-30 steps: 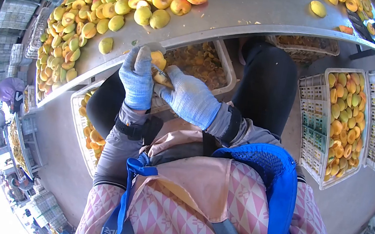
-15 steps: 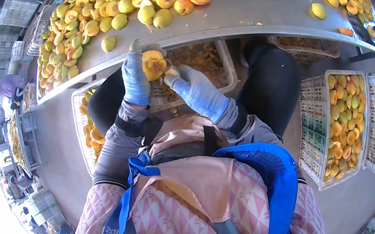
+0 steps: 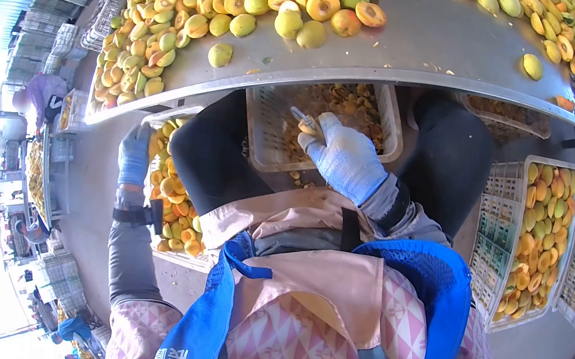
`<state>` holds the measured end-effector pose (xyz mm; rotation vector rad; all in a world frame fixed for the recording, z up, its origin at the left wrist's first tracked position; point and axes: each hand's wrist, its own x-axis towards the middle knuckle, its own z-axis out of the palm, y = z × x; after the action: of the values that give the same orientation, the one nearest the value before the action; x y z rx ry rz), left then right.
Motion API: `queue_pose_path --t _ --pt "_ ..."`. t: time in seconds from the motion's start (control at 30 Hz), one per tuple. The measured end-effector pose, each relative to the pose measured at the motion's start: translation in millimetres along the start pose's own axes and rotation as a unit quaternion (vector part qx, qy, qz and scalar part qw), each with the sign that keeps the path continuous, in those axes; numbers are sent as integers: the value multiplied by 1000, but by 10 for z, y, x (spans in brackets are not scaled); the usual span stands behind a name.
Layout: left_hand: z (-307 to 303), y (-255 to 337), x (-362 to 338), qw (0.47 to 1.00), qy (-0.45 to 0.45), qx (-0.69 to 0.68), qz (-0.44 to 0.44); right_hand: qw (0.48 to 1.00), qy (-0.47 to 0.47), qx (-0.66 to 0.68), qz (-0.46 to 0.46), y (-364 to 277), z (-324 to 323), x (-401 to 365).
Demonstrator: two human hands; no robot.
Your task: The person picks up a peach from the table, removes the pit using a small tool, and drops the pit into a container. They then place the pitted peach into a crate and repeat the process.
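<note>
My right hand [image 3: 353,161], in a blue and white knit glove, is closed around a small pitting knife [image 3: 305,121] with a short metal tip and a tan handle. It is above a white crate [image 3: 260,147] of peach scraps between my knees. My left hand [image 3: 133,156], gloved too, is down at the left beside a crate of peaches [image 3: 177,196], near its rim. Its fingers point upward and look extended, with no fruit visible in them. Whole and halved yellow-green peaches [image 3: 199,25] lie heaped on the metal table [image 3: 397,43] in front.
The table's raised metal edge [image 3: 362,78] runs just beyond my knees. Another white crate of peaches [image 3: 543,233] stands on the floor to the right. More peaches [image 3: 564,46] lie at the table's far right. Stacked crates and a person [image 3: 43,98] are at the left.
My left hand has moved from above the table edge down left to the crate; the cut peach it held is gone from it. My right hand, still holding the knife, is now apart from it.
</note>
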<state>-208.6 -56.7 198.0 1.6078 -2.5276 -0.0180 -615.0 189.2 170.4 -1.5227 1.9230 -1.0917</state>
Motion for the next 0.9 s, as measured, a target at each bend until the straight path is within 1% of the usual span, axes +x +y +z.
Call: queue_pose_path --t 0.03,0.1,0.13,0.17,0.2,0.23,0.27,0.33,0.43,0.53,0.57,0.63,0.67,0.7,0.73,0.77,0.83,0.9 --pt "-16 -78 2 996 -69 48 -38 1000 3 -14 -7 -6 3 -3" --pt "-15 -217 44 962 -206 142 -114 1000 -8 -4 -4 -8 -2 2" --pt "-84 -102 137 982 -158 93 -36 1000 -14 1 -1 -12 -2 14" --pt "-73 53 270 998 -39 -50 -10 1000 -17 9 1 -21 -2 28" --pt "34 3 506 998 -35 -38 27 1000 -21 16 2 -31 -5 42" --pt "-134 601 656 1000 10 -3 -18 999 -25 23 3 -44 -12 62" --pt "-133 833 853 996 -6 -88 -13 999 -27 26 7 -61 -23 84" --pt "16 1201 1255 998 5 -56 25 999 -30 31 17 -75 -48 116" --pt "195 1673 1582 996 -79 -30 8 998 -26 49 35 -33 -38 141" --pt "531 1648 1744 991 -101 65 62 996 -28 69 50 -38 -41 151" --pt "585 1596 1764 992 -127 -2 20 996 -24 73 46 -41 -44 151" --pt "508 1643 1742 973 -178 -131 -62 996 -15 84 40 -57 -54 162" --pt "473 1617 1676 941 -180 -274 -81 995 -11 96 26 -82 -75 176" --pt "373 1712 1541 884 -178 -429 -59 994 -6 107 11 -114 -111 205" --pt "221 1903 1340 801 -170 -573 -36 993 -1 117 -4 -142 -134 227" --pt "105 2081 1145 695 -158 -701 -15 993 1 114 -12 -167 -137 241" --pt "18 2392 830 639 -169 -750 10 994 6 106 -29 -222 -128 262" --pt "10 2694 568 591 -156 -792 -5 994 39 99 -36 -267 -92 265"
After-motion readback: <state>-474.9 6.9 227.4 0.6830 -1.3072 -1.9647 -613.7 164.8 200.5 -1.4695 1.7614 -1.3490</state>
